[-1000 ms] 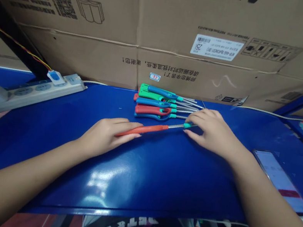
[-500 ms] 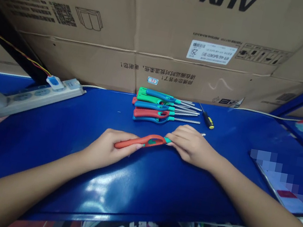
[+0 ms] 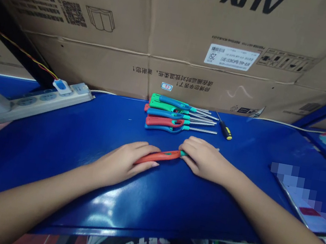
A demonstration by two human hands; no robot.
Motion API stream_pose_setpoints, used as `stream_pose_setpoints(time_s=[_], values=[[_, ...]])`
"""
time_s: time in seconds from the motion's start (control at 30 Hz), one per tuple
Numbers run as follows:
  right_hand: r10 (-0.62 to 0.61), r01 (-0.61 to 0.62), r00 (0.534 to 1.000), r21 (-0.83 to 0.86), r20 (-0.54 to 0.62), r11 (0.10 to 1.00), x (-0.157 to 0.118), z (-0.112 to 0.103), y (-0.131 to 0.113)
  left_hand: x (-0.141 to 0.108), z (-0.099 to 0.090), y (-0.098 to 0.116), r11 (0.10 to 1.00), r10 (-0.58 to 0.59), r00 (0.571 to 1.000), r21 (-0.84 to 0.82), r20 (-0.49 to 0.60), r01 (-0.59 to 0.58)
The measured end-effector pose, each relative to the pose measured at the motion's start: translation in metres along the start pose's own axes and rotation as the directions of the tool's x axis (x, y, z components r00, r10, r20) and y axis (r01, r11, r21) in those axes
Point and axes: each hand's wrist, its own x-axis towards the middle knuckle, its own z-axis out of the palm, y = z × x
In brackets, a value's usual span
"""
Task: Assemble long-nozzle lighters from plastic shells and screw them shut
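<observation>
An orange-red gas lighter [image 3: 161, 156] with a green collar lies across the middle of the blue table, held between both hands. My left hand [image 3: 131, 158] is closed round the handle end, thumb below and fingers above. My right hand [image 3: 202, 158] grips the collar and metal tube, hiding most of the tube; only its tip shows past the knuckles. Behind them rests a pile of several lighters [image 3: 167, 114] in red, blue and green, their metal tubes pointing right. A black and yellow screwdriver [image 3: 225, 129] lies to the right of that pile.
A large cardboard box [image 3: 180, 24] stands upright along the back of the blue table [image 3: 122, 207]. On the left is a white power strip [image 3: 37, 102] with plugs and cords. A tablet-like device [image 3: 311, 209], partly blurred out, lies at the right.
The orange-red lighter has turned about its length, so its trigger opening shows less. My left hand has shifted right along the handle, its fingers now over the top.
</observation>
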Motion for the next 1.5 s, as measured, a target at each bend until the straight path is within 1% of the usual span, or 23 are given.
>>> stream_pose_setpoints(time_s=[0.1, 0.17, 0.23, 0.33, 0.4, 0.43, 0.5, 0.6, 0.67, 0.83, 0.93, 0.97, 1.03, 1.07, 1.13, 1.17, 1.2, 1.27, 1.3, 1.33, 1.37, 1.43, 1.5], values=[[0.081, -0.089, 0.992, 0.085, 0.096, 0.992, -0.001, -0.004, 0.006, 0.001, 0.001, -0.003, 0.994, 0.048, 0.998, 0.095, 0.028, -0.05], [0.095, -0.112, 0.987, 0.135, 0.126, 0.984, -0.004, -0.007, 0.012, 0.001, 0.0, -0.007, 0.99, 0.075, 0.997, 0.118, 0.011, -0.076], [0.112, -0.142, 0.984, 0.237, 0.139, 0.961, -0.007, -0.01, 0.018, 0.002, -0.001, -0.011, 0.989, 0.097, 0.995, 0.116, -0.006, -0.095], [0.141, -0.159, 0.987, 0.397, 0.075, 0.904, -0.009, -0.014, 0.031, 0.001, -0.004, -0.014, 0.99, 0.098, 0.995, 0.106, -0.012, -0.096], [0.23, -0.195, 0.972, 0.386, -0.045, 0.902, -0.01, -0.017, 0.041, 0.001, -0.007, -0.014, 0.99, 0.087, 0.996, 0.117, -0.019, -0.084], [0.299, -0.245, 0.948, 0.343, -0.114, 0.907, -0.011, -0.019, 0.047, 0.0, -0.008, -0.013, 0.989, 0.082, 0.996, 0.128, -0.028, -0.078], [0.456, -0.408, 0.861, 0.23, -0.226, 0.884, -0.014, -0.023, 0.058, -0.001, -0.009, -0.012, 0.986, 0.074, 0.996, 0.15, -0.05, -0.066], [0.667, -0.681, 0.684, 0.068, -0.297, 0.729, -0.02, -0.027, 0.073, -0.001, -0.01, -0.01, 0.982, 0.075, 0.994, 0.181, -0.076, -0.061], [0.741, -0.779, 0.6, -0.009, -0.301, 0.627, -0.024, -0.028, 0.081, 0.0, -0.012, -0.009, 0.976, 0.081, 0.993, 0.209, -0.081, -0.063], [0.852, -0.868, 0.496, -0.1, -0.165, 0.486, -0.031, -0.021, 0.092, 0.0, -0.018, -0.009, 0.94, 0.057, 0.998, 0.336, 0.01, -0.057], [0.864, -0.883, 0.469, -0.1, -0.182, 0.458, -0.03, -0.024, 0.089, 0.0, -0.019, -0.009, 0.96, 0.019, 1.0, 0.281, 0.016, -0.023], [0.864, -0.891, 0.455, -0.095, -0.218, 0.445, -0.029, -0.027, 0.086, -0.001, -0.018, -0.009, 0.969, 0.01, 1.0, 0.246, 0.019, -0.014], [0.821, -0.894, 0.425, -0.034, -0.382, 0.447, -0.025, -0.036, 0.077, -0.002, -0.016, -0.008, 0.983, -0.002, 1.0, 0.186, 0.031, -0.004], [0.764, -0.873, 0.409, 0.031, -0.498, 0.487, -0.021, -0.039, 0.071, -0.002, -0.015, -0.007, 0.986, -0.005, 0.999, 0.165, 0.038, -0.001], [0.621, -0.735, 0.381, 0.183, -0.685, 0.653, -0.01, -0.044, 0.055, -0.004, -0.013, -0.004, 0.991, -0.008, 0.999, 0.131, 0.046, 0.002], [0.583, -0.631, 0.387, 0.256, -0.715, 0.732, -0.003, -0.044, 0.046, -0.005, -0.012, -0.002, 0.993, -0.004, 0.999, 0.114, 0.054, -0.002], [0.582, -0.527, 0.421, 0.334, -0.696, 0.781, 0.005, -0.042, 0.035, -0.006, -0.011, -0.001, 0.995, 0.0, 0.998, 0.099, 0.06, -0.006], [0.588, -0.37, 0.607, 0.464, -0.535, 0.805, 0.024, -0.034, 0.014, -0.008, -0.008, 0.003, 0.996, 0.0, 0.998, 0.092, 0.062, -0.006], [0.548, -0.317, 0.694, 0.485, -0.467, 0.815, 0.034, -0.028, 0.003, -0.008, -0.007, 0.004, 0.996, 0.003, 0.998, 0.092, 0.059, -0.008], [0.489, -0.257, 0.769, 0.501, -0.412, 0.826, 0.044, -0.021, -0.007, -0.009, -0.005, 0.005, 0.996, 0.007, 0.998, 0.093, 0.058, -0.012], [0.432, -0.205, 0.827, 0.522, -0.36, 0.828, 0.053, -0.014, -0.017, -0.01, -0.004, 0.006, 0.995, 0.013, 0.998, 0.095, 0.057, -0.018], [0.358, -0.138, 0.888, 0.576, -0.288, 0.806, 0.069, -0.001, -0.031, -0.01, -0.001, 0.008, 0.994, 0.03, 0.998, 0.103, 0.057, -0.035], [0.319, -0.109, 0.914, 0.605, -0.251, 0.789, 0.081, 0.01, -0.04, -0.01, 0.001, 0.008, 0.991, 0.05, 0.997, 0.119, 0.056, -0.056]])
